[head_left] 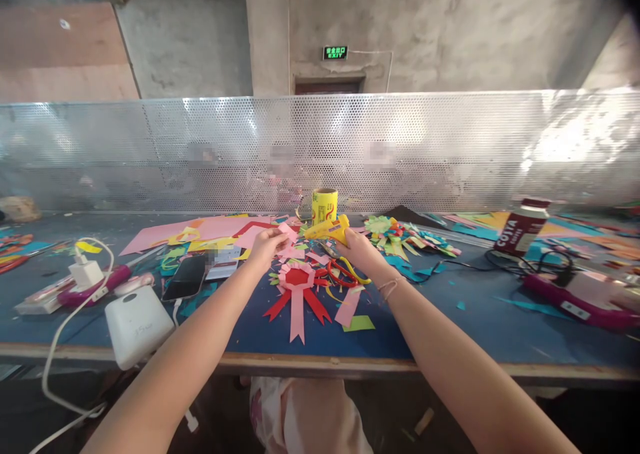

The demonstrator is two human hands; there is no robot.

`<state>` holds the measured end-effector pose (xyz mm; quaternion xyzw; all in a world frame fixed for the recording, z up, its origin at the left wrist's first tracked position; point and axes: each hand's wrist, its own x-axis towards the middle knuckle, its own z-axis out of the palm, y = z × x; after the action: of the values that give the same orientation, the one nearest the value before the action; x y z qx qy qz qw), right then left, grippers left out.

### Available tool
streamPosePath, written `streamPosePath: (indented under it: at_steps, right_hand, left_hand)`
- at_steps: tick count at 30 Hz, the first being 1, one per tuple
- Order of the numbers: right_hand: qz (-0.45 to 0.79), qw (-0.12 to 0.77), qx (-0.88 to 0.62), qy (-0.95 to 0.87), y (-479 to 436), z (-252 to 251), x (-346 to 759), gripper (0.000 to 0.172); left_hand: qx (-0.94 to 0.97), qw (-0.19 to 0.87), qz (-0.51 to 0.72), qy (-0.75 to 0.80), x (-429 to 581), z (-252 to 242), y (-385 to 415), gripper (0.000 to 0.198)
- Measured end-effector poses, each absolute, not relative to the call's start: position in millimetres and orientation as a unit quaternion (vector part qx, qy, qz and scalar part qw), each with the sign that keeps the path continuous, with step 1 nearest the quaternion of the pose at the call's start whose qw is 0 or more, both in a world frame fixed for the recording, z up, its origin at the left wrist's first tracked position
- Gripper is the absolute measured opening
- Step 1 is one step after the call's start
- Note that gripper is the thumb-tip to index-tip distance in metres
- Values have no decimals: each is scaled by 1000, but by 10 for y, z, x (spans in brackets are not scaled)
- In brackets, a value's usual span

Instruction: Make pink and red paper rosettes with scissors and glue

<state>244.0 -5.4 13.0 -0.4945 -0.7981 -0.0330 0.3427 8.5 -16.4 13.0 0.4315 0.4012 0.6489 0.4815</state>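
My left hand [270, 246] pinches a small piece of pink paper [287, 231] above the table. In my right hand [359, 251] is a yellow hot glue gun [327, 229], its nozzle pointing left toward the pink paper. Just below and between both hands lies a paper rosette [297, 294], with a red centre, a pink rim, and red and pink tails. Red-handled scissors [343, 272] rest to its right, partly among paper scraps. Near them are a pink strip [349, 306] and a green piece of paper [359, 323].
A yellow cardboard tube [325, 205] stands behind the hands. Finished-looking paper rosettes [395, 234] lie to its right. A brown Costa bottle [523, 229] and a purple power strip [575, 299] are at right. On the left are a phone [185, 277], a white power bank [137, 324] and cables.
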Motion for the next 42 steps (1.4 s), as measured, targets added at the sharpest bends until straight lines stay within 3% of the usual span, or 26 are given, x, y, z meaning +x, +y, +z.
streamPosePath:
  at_steps: [20, 27, 33, 35, 39, 42]
  right_hand:
    - [-57, 326, -520, -787, -52, 137, 2432, 10]
    - [-37, 357, -588, -725, 35, 63, 2431, 36]
    - [-57, 259, -568, -780, 87, -26, 2574, 21]
    - [-69, 247, -595, -762, 59, -12, 2604, 24]
    - [-88, 348, -553, -752, -35, 106, 2486, 26]
    - [60, 444, -440, -778, -121, 180, 2267, 22]
  left_hand:
    - [419, 505, 644, 392, 110, 175, -213, 18]
    - [426, 517, 630, 394, 105, 165, -219, 18]
    - [446, 528, 602, 400, 131, 163, -241, 19]
    - [455, 524, 596, 404, 149, 172, -261, 20]
    - [476, 513, 578, 419, 200, 198, -316, 20]
    - [509, 495, 556, 433, 245, 210, -359, 20]
